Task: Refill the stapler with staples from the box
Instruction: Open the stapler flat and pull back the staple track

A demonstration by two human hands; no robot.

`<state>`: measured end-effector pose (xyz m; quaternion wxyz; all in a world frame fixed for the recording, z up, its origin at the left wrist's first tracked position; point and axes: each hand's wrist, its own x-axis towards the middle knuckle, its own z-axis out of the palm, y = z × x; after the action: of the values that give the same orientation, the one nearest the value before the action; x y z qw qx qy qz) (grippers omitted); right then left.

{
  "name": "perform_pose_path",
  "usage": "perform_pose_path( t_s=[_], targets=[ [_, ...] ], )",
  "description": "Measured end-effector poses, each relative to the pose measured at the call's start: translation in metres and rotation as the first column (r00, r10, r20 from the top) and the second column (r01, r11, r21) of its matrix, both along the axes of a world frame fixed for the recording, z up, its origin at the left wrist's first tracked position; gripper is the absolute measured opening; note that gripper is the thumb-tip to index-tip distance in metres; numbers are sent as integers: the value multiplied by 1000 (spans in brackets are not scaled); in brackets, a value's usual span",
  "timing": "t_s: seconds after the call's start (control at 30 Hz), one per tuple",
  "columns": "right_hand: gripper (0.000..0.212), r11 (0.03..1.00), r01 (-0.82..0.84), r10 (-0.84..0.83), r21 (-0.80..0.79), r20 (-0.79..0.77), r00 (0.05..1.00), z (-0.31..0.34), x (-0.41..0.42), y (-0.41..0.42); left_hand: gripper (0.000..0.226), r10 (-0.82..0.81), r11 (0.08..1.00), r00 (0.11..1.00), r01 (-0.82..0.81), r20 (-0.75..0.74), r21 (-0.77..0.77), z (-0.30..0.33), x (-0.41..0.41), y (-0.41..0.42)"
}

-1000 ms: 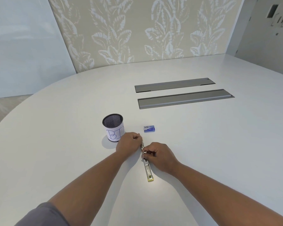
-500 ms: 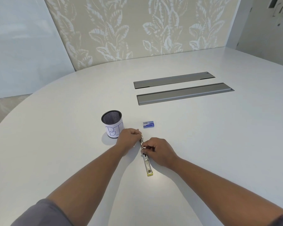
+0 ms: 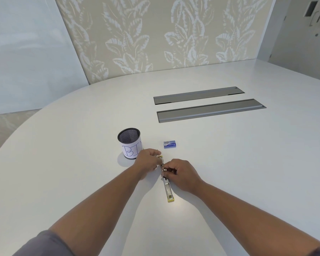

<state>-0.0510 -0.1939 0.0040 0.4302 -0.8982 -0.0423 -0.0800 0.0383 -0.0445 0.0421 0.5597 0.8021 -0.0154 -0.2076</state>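
A slim metal stapler (image 3: 168, 189) with yellow ends lies opened out flat on the white table, pointing toward me. My left hand (image 3: 148, 161) grips its far end. My right hand (image 3: 179, 175) pinches its middle with the fingertips, hiding that part. A small blue staple box (image 3: 170, 144) lies closed on the table just beyond the hands, untouched.
A black mesh cup (image 3: 130, 145) with a paper label reading "BIN" stands left of the box, close to my left hand. Two long grey cable hatches (image 3: 211, 110) are set into the white table (image 3: 248, 163) farther back. A leaf-patterned wall rises behind the table.
Both hands stay on the stapler with only small finger shifts. The head camera has tilted slightly, so the scene sits a little differently in the frame.
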Motion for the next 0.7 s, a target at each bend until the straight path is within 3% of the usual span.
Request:
perform_pose_path(
  t_s=[0.2, 0.33, 0.5, 0.7],
  targets=[
    [11, 1000, 7, -7, 2, -7, 1000, 2, -1, 0, 43, -1, 1000, 999, 1, 36, 7, 0, -5, 1],
    [7, 1000, 9, -8, 30, -16, 1000, 2, -1, 0, 21, 6, 1000, 996, -4, 84, -29, 0, -7, 9],
    [7, 999, 17, -16, 47, -10, 1000, 0, 0, 0, 9, -234, 939, 912, 124, 337, 320, 8, -9, 14],
    [9, 998, 33, -32, 47, -10, 999, -3, 1, -1, 12, -348, 858, 899, 191, 266, 477, 22, -6, 2]
  ],
)
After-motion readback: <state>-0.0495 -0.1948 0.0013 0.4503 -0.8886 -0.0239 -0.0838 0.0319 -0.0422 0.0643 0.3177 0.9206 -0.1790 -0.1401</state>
